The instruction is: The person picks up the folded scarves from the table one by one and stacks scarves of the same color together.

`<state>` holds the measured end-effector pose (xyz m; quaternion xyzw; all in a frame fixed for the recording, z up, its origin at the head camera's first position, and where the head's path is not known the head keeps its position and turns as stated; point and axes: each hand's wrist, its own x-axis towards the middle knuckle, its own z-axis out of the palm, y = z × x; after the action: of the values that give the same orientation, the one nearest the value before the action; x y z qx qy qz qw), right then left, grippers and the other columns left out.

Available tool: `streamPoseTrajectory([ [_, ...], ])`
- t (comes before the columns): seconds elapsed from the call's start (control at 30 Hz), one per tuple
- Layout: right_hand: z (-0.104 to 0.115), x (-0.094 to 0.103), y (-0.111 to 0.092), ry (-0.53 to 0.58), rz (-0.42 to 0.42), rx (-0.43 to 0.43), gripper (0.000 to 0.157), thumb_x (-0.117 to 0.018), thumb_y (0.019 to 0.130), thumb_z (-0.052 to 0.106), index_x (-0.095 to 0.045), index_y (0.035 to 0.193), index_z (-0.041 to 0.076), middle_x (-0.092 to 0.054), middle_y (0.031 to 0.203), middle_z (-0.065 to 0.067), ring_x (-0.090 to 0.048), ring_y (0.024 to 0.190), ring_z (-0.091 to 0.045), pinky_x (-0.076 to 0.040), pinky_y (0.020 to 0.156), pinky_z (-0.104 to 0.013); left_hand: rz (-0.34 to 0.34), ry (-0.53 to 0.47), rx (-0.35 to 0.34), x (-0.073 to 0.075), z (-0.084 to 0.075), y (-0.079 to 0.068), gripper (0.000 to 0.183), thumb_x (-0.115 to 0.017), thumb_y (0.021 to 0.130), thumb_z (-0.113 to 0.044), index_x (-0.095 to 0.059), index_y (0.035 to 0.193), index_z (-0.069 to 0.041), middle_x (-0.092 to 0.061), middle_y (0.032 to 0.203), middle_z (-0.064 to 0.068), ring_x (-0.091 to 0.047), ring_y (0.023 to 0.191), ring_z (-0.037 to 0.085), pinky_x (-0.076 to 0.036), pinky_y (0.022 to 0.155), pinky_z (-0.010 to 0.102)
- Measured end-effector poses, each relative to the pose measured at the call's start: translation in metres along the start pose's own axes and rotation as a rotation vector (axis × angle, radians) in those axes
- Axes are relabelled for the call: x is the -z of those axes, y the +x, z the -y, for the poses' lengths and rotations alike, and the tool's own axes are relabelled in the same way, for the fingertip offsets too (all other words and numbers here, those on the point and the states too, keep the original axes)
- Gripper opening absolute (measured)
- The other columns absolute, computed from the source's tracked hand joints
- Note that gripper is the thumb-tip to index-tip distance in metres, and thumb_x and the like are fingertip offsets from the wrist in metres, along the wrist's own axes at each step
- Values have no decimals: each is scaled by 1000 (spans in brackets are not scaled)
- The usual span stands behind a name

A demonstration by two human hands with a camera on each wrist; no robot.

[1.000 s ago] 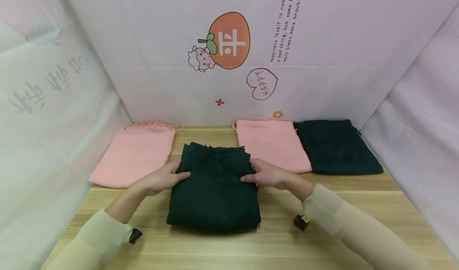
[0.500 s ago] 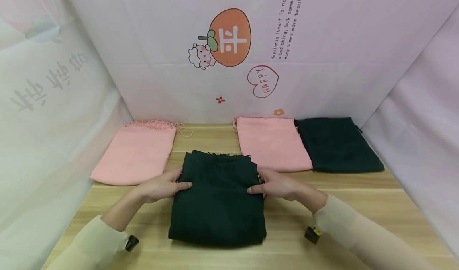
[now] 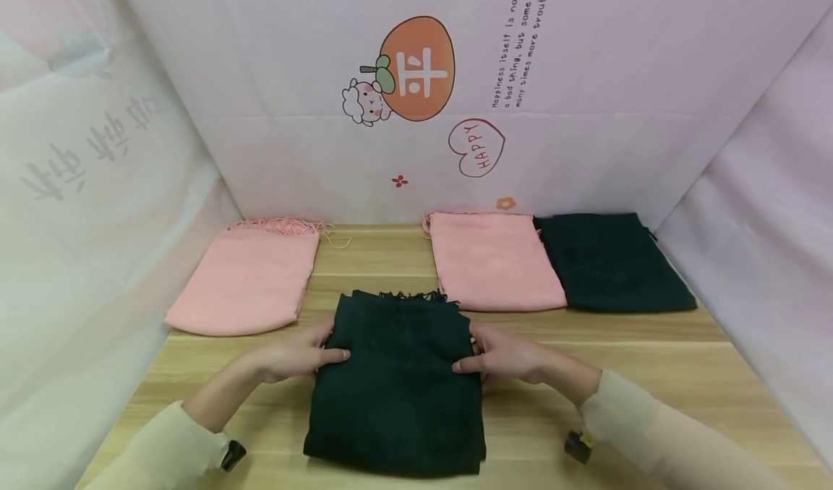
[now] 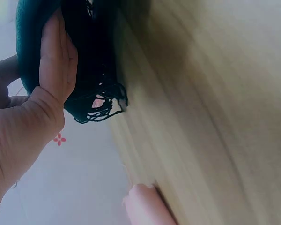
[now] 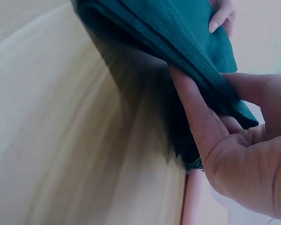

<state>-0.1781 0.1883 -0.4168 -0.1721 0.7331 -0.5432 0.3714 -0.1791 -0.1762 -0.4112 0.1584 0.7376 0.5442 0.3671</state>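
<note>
A folded dark green scarf (image 3: 397, 389) with a short fringe along its far edge is at the front middle of the table. My left hand (image 3: 302, 353) grips its left side, thumb on top and fingers underneath. On the opposite side my right hand (image 3: 507, 356) pinches the scarf the same way. In the left wrist view the left hand (image 4: 42, 89) holds the layers, and black-green fringe hangs below them. In the right wrist view the right hand (image 5: 239, 136) has its fingers under the stacked folds, which are raised off the wood there.
A folded pink scarf (image 3: 247, 280) with loose fringe lies at the back left. At the back right a second pink scarf (image 3: 494, 262) lies beside another dark green scarf (image 3: 612, 262). White printed cloth walls (image 3: 293, 114) enclose the wooden table (image 3: 651, 374) at the back and sides.
Both hands have drawn the dark green scarf toward the front of the table, keeping their grip on its two sides. The other scarves stay where they were.
</note>
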Motion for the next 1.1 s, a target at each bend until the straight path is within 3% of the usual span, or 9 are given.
streamPoseTrajectory([
  [0.4,-10,-10,-4,-2,72,11,36,-65,90,16,-48,117,-1,-68,98,-15,-67,80,-30,-54,64,-51,49,1,58,-3,6,-5,64,-61,93,-20,-24,142,-3,-53,122,18,-64,92,31,-55,63,45],
  [0.67,-15,-11,-3,-5,114,-1,33,-64,90,16,-50,116,0,-68,100,-15,-67,82,-28,-55,64,-48,63,-18,92,-4,10,-8,64,-64,91,-19,-27,141,-4,-51,125,18,-65,90,31,-55,60,45],
  [0.93,-17,-15,-4,4,123,-25,30,-63,90,15,-52,115,0,-67,99,-15,-66,84,-28,-55,64,-48,92,13,119,-2,15,-10,65,-65,89,-18,-27,140,-2,-56,116,17,-66,85,33,-55,57,43],
  [1.1,-20,-13,-6,-17,92,-48,30,-62,91,13,-51,116,0,-67,95,-16,-67,78,-31,-55,63,-47,53,84,126,-1,18,-10,62,-66,89,-20,-31,136,0,-59,103,19,-66,74,31,-55,55,42],
])
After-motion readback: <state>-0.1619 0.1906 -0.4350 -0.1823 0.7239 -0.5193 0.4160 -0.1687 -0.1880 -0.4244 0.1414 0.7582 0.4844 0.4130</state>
